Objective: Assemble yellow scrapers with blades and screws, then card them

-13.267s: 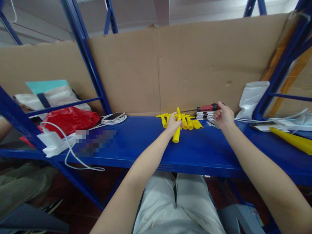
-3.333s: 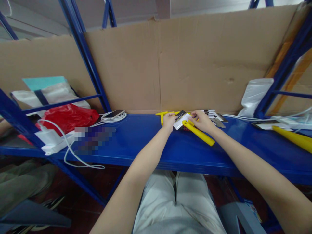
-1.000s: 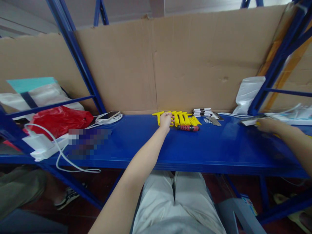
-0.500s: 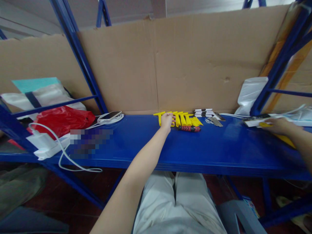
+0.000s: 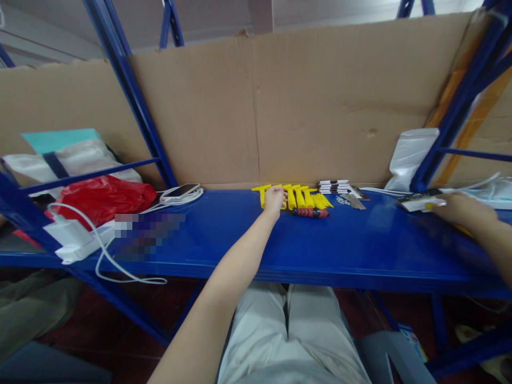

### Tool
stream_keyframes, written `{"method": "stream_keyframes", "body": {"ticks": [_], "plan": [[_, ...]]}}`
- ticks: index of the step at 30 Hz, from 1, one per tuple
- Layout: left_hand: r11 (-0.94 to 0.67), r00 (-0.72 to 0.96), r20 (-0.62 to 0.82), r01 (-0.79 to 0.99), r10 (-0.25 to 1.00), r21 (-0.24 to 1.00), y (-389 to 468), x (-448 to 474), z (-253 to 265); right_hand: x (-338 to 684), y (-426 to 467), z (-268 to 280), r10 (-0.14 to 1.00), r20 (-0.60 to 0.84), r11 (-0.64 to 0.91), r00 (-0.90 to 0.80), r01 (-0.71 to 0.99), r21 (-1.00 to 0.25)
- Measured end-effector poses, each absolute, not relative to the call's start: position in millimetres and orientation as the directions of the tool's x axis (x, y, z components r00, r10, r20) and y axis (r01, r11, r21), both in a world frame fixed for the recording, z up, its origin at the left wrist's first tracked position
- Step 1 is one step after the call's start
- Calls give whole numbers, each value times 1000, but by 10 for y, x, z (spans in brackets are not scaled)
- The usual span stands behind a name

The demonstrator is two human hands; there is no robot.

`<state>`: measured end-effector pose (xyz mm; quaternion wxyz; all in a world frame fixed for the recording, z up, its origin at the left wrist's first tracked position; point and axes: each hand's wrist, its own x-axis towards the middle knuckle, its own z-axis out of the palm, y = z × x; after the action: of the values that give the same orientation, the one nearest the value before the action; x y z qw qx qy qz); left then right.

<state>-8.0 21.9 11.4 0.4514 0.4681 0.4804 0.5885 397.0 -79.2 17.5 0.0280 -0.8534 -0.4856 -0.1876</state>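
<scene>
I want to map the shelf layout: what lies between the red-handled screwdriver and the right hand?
In the head view, past the screwdriver lie small metal blades, then bare blue shelf up to the right hand.

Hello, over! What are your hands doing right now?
Left hand closed on yellow handles. Right hand rests beside white box. Screwdriver lies nearby.

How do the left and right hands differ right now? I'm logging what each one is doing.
The left hand is curled on the row of yellow plastic pieces at mid-shelf; the right hand is stretched far right, at a flat black-and-white item. The left looks sharp, the right blurred. Both rest low over the blue shelf.
</scene>
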Motion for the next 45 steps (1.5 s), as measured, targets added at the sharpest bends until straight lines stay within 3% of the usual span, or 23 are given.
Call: {"method": "stream_keyframes", "body": {"ticks": [6,10,13,20,23,26,28,34,40,45], "plan": [[-186,-149,186,16,971,982,277,-65,49,3108,-860,497,850,282,-477,445,877,54],[-221,-184,235,91,954,971,387,-108,15,2671,-739,591,867,374,-364,330,931,21],[-236,-253,299,249,920,939,478,-215,6,2430,-575,641,864,452,-247,223,969,-6],[-18,-329,298,643,896,765,480,-446,-11,2090,-121,535,780,612,-58,131,989,-137],[98,-355,234,709,905,699,442,-459,-16,2106,-10,311,818,571,-1,68,993,-117],[159,-369,197,741,908,653,436,-476,-25,2190,21,127,889,456,104,-45,989,-105],[170,-360,194,765,913,621,446,-498,-40,2245,18,75,908,412,164,-83,972,-165],[144,-317,224,815,922,561,481,-550,-98,2237,10,83,895,429,272,-124,913,-303],[101,-373,223,679,901,728,562,-561,-88,2144,-13,48,902,399,316,-164,880,-354],[-34,-363,256,518,896,855,616,-471,-53,2153,-1,46,895,416,319,-161,882,-346]]}}
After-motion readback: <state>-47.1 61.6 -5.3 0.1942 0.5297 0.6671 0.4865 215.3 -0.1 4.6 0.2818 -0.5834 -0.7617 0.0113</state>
